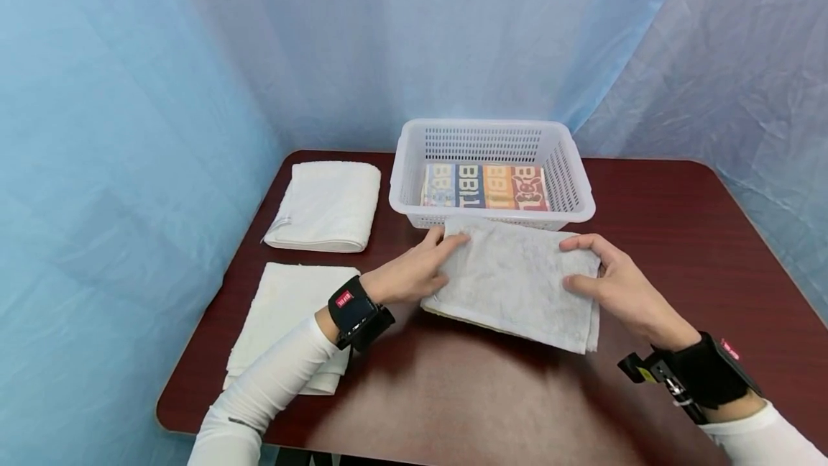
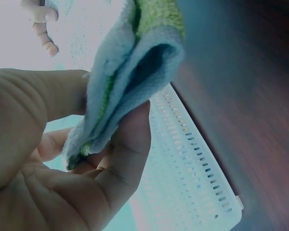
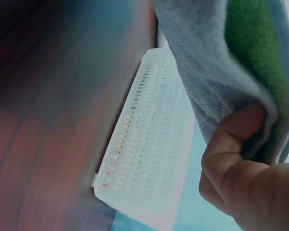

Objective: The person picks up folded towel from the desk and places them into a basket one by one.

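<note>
A folded grey towel (image 1: 517, 286) is held up in front of the basket, above the table, by both hands. My left hand (image 1: 414, 268) pinches its left edge between thumb and fingers; the left wrist view shows the folded layers of the towel (image 2: 111, 72) with green inside. At the opposite edge my right hand (image 1: 624, 286) grips the towel, its fingers curled under the cloth in the right wrist view, where a green inner face (image 3: 253, 43) shows. Behind it, the white plastic basket (image 1: 491, 216) holds a folded colourful towel (image 1: 485, 187) with letters and a rabbit figure.
Two folded white towels lie on the left of the dark red table (image 1: 673, 236): a back towel (image 1: 326, 203) and a front towel (image 1: 294, 308), partly covered by my left forearm. Blue curtains (image 1: 427, 42) hang behind the table and along the left side.
</note>
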Available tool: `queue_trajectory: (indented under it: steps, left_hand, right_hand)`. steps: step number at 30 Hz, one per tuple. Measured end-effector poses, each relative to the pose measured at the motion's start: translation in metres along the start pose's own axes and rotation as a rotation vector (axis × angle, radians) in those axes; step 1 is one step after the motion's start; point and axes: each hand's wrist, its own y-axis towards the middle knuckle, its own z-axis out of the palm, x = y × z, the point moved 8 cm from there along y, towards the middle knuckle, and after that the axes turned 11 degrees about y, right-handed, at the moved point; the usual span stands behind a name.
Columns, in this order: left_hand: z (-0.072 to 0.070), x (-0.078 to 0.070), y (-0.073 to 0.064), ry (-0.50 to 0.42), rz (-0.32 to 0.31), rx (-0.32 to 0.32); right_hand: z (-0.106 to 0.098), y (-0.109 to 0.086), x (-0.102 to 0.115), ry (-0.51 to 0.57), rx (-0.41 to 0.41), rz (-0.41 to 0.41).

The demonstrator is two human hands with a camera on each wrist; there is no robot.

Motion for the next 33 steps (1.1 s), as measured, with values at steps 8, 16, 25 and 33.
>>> queue_trajectory:
  steps: [8,16,25,33]
  left_hand:
    - [-0.008,0.004,0.003,-0.025,-0.02,-0.007]
    - [-0.011,0.006,0.005,-0.027,-0.035,-0.003]
    - [-0.016,0.008,0.007,-0.033,-0.036,-0.016]
    - [-0.021,0.011,0.01,-0.079,-0.047,-0.014]
  right_hand:
    - [-0.004,0.008,0.004,0.026,0.013,0.013]
    - [-0.008,0.014,0.005,0.034,0.016,0.016]
    - [-0.011,0.017,0.008,0.062,0.045,0.018]
    - [-0.014,0.023,0.012,0.07,0.048,0.017]
